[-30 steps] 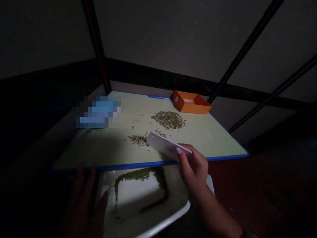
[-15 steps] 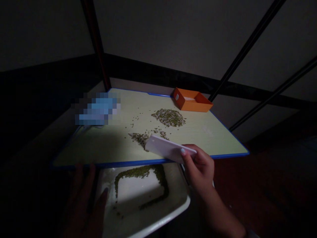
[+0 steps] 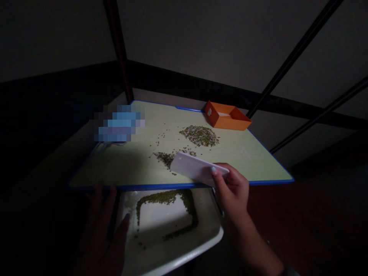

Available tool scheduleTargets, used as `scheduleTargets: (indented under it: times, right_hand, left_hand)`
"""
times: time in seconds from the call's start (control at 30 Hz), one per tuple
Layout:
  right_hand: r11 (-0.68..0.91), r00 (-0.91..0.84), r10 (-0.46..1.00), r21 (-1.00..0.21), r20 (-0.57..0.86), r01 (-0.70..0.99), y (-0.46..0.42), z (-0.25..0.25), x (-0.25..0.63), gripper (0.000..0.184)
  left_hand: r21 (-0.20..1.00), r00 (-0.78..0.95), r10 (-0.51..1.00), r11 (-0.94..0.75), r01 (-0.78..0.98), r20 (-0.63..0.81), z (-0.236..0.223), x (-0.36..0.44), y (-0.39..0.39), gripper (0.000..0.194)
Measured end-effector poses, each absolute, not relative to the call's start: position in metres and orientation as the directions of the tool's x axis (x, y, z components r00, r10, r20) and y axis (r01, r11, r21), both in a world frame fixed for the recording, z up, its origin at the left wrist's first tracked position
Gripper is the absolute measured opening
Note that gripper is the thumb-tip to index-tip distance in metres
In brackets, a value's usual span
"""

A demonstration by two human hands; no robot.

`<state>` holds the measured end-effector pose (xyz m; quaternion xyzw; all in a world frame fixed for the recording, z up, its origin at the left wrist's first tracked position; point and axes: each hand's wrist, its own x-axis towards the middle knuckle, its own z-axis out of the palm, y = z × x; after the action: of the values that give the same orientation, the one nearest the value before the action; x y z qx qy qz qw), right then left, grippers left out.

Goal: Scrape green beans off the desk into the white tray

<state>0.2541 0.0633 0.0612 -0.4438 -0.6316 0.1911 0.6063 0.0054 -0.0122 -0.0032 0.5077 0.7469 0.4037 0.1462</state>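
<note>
My right hand pinches a flat white plastic scraper, thumb on its near face. The scraper's left end stands on the pale tabletop against a small heap of green mung beans. Farther back lies a larger, round patch of mung beans, with stray beans around both. Below the table's front edge sits a white tray with mung beans along the border of its floor. In deep shadow at the tray's left side is my left hand, its fingers stretched and apart near the table edge, the thumb overlapping the tray's rim.
An orange open box stands at the back right of the blue-edged table. A blurred blue object lies at the left edge, with a pale strand beneath it. Walls with dark strips rise behind the table.
The view has shifted slightly, so the table, tray and box appear a little farther right. The scraper has tilted a little against the small bean heap. My left hand keeps its place by the tray.
</note>
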Motion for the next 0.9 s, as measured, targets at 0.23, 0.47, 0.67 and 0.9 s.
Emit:
scheduleTargets:
  times: [0.23,0.47,0.67,0.9]
  right_hand:
    - [0.515,0.157,0.8,-0.797,0.579,0.316,0.065,0.057,0.248,0.012]
    - [0.494,0.179,0.813,-0.819,0.554,0.293,0.072,0.057,0.242,0.011]
    - [0.447,0.257,0.817,-0.848,0.517,0.286,0.074,0.057,0.246,0.018]
    - [0.411,0.271,0.832,-0.865,0.485,0.286,0.078,0.057,0.242,0.024]
  left_hand:
    - [0.763,-0.455,0.872,0.169,0.623,0.178,-0.001,0.006,-0.009,0.061]
    - [0.752,-0.423,0.886,0.146,0.643,0.19,-0.008,0.0,-0.011,0.059]
    - [0.77,-0.443,0.876,0.147,0.621,0.191,-0.001,0.003,-0.01,0.057]
    - [0.777,-0.447,0.873,0.14,0.614,0.196,0.0,0.006,-0.011,0.057]
